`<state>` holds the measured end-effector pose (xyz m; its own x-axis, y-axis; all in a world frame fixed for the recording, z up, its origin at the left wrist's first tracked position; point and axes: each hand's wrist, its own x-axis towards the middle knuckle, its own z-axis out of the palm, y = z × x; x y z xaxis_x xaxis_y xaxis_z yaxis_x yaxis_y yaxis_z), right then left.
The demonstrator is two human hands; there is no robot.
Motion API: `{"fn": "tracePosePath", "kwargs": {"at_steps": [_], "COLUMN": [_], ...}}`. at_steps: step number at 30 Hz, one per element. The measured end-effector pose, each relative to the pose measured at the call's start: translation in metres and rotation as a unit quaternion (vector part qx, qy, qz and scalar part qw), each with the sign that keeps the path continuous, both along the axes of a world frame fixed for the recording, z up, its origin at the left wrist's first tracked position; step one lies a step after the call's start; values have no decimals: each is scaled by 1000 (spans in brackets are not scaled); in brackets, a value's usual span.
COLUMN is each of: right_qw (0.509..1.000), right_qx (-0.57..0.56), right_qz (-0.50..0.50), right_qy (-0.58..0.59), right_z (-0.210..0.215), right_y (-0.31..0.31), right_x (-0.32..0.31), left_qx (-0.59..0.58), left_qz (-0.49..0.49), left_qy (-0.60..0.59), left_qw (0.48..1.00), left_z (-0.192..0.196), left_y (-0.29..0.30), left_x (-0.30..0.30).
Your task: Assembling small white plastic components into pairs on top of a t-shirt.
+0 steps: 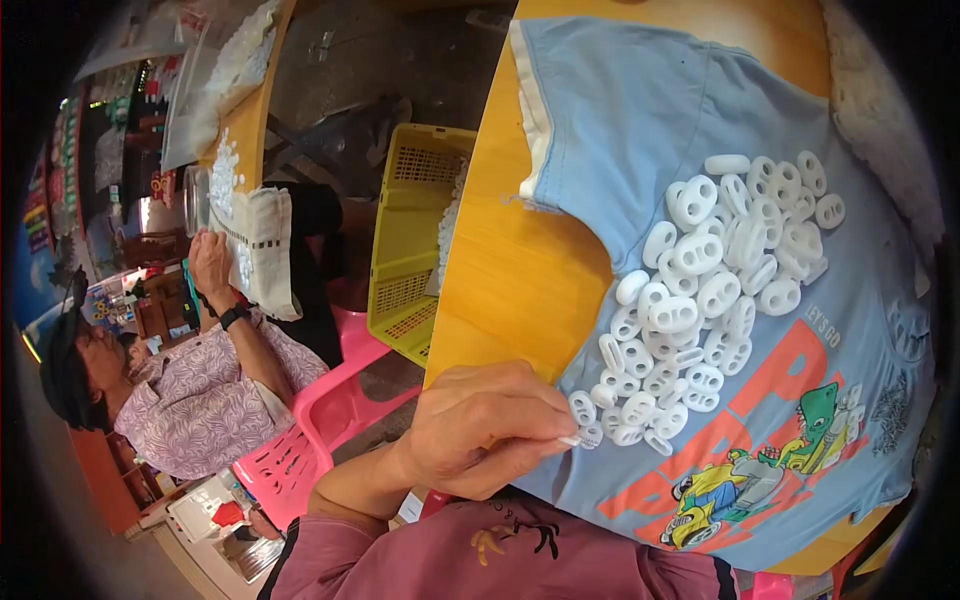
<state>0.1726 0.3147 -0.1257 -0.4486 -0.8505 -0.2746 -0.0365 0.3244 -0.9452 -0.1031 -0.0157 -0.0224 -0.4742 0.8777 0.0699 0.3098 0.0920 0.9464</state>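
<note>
Left hand (pixel 490 425): enters from lower left, back of hand up, thumb and fingers drawn together in a narrow pinch. Between the tips, a small white piece (pixel 572 441), mostly covered by the fingers; its full shape is hard to make out, though it appears to match those beside it. Right hand: out of view, state cannot be told.

Pile (pixel 697 253): white, rounded, mostly two-holed pieces, just right of the left fingertips and running away to the upper right. Its near end lies right beside the held piece. Pieces overlap, some flat, some on edge.

Under the pile: blue shirt (pixel 640 110), spread out, with a red-lettered print (pixel 815 420) showing a green dinosaur, right of and below the pile. Shirt lies on a yellow-brown table (pixel 515 290), bare beyond the left hand.

Left of table: yellow crate (pixel 400 262) with white contents along its right side; pink chair (pixel 340 385). Farther left, a seated co-worker (pixel 200 410), one hand (pixel 210 265) beside a pale cloth (pixel 265 235).
</note>
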Motion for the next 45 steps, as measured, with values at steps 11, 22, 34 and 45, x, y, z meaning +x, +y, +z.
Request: {"fn": "tracePosePath", "kwargs": {"at_steps": [11,22,34,45], "right_qw": [981,927,814,579], "right_qx": [32,67,182,348], "right_qz": [-175,-336,-478,-630], "right_qy": [72,153,275,384], "right_z": [-130,-222,-232,-138], "right_y": [-89,-211,-279,-294], "right_x": [15,-31,-57,-31], "left_qx": [0,1,22,56], "left_qz": [-39,-28,57,65], "left_qy": [8,15,27,-110], "left_qw": [999,1000,998,990], "left_z": [-1,-3,-7,-15], "left_y": [1,1,-1,-3], "left_x": [-8,-7,10,12]}}
